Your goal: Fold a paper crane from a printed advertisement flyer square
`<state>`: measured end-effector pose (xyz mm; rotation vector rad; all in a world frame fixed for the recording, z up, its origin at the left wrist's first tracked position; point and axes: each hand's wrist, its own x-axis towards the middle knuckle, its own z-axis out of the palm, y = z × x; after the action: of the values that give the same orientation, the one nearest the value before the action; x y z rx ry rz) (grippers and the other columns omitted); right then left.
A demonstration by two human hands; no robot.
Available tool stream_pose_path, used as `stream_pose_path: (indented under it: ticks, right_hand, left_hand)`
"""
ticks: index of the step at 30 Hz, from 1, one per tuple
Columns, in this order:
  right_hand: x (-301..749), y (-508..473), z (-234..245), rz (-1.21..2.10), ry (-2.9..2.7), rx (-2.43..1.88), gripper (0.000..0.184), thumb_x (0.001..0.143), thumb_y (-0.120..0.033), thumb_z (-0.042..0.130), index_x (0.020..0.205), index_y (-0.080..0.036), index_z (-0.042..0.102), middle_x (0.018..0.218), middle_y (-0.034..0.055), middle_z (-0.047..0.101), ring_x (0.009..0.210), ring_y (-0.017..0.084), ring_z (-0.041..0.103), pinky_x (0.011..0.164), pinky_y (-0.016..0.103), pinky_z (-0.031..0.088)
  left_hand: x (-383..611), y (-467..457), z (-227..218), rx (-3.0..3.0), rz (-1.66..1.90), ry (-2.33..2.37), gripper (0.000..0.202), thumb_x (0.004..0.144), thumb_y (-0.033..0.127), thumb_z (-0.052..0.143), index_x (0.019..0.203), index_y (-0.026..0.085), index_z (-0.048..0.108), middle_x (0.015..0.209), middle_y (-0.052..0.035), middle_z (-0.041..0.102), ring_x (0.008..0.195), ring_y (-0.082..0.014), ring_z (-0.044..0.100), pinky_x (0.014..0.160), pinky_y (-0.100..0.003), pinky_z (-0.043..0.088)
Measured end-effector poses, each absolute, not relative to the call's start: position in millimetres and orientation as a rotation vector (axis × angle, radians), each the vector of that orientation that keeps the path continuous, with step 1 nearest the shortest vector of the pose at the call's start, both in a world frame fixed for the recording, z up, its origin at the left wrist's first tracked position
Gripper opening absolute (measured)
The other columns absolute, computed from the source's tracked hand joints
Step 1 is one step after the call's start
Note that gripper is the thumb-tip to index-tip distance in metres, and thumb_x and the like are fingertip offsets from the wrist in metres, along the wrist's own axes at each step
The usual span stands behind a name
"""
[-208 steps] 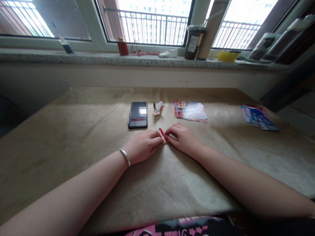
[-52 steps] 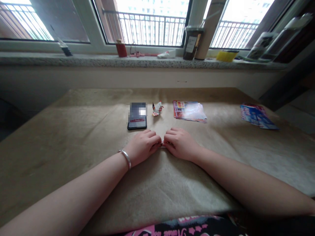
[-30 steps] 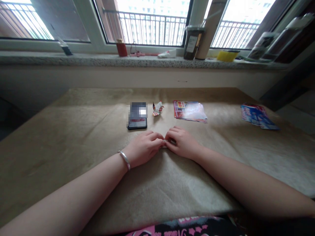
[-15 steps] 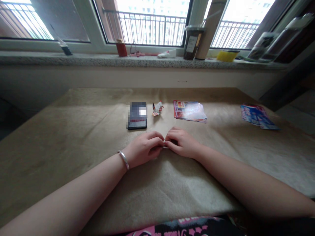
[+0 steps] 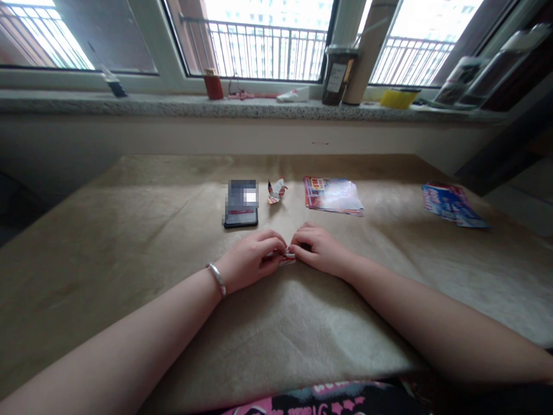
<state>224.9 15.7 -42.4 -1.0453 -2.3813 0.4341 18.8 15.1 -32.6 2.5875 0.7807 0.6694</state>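
Between my two hands, low over the table, is a small folded piece of paper, white with red marks. My left hand, with a silver bracelet at the wrist, pinches its left side. The fingers of my right hand close on its right end. Much of the paper is hidden by my fingers. Just beyond the hands stands a folded paper crane with printed colours. To its left lies a phone, its screen partly blurred out.
A stack of printed flyers lies right of the crane, and more flyers are at the far right. A cloth covers the table. Jars and small items line the windowsill behind.
More of the folded paper shows below my fingertips now, with its red marks visible. My left fingers have shifted slightly; the crane, phone and flyers stay put.
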Motion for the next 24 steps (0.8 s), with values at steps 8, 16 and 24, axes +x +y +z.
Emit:
stream_pose_path:
  ticks: [8, 16, 24]
  right_hand:
    - [225.2, 16.7, -42.0, 0.416, -2.377, -1.106, 0.018, 0.085, -0.024, 0.055, 0.070, -0.017, 0.061, 0.069, 0.0032, 0.061, 0.075, 0.016, 0.052, 0.073, 0.028, 0.039]
    - [223.6, 17.7, -42.5, 0.399, -2.376, -1.137, 0.018, 0.084, -0.023, 0.055, 0.067, -0.017, 0.059, 0.067, 0.0024, 0.060, 0.074, 0.016, 0.051, 0.072, 0.028, 0.038]
    - [222.7, 16.8, -41.2, 0.325, -2.368, -1.214, 0.017, 0.083, -0.026, 0.057, 0.069, -0.018, 0.059, 0.068, 0.0021, 0.061, 0.074, 0.016, 0.049, 0.072, 0.029, 0.037]
  left_hand:
    - [18.1, 17.0, -34.2, 2.731, 0.656, 0.776, 0.010, 0.085, 0.018, 0.051, 0.090, 0.017, 0.059, 0.098, -0.0060, 0.063, 0.083, -0.0143, 0.058, 0.072, -0.026, 0.047]
    - [16.7, 17.8, -35.2, 2.840, 0.747, 0.781, 0.009, 0.087, 0.018, 0.051, 0.085, 0.018, 0.060, 0.096, -0.0039, 0.062, 0.084, -0.0151, 0.055, 0.075, -0.028, 0.046]
    - [16.9, 17.4, -33.9, 2.945, 0.660, 0.761, 0.015, 0.089, 0.020, 0.048, 0.082, 0.018, 0.060, 0.090, -0.0038, 0.063, 0.082, -0.0150, 0.054, 0.072, -0.026, 0.045]
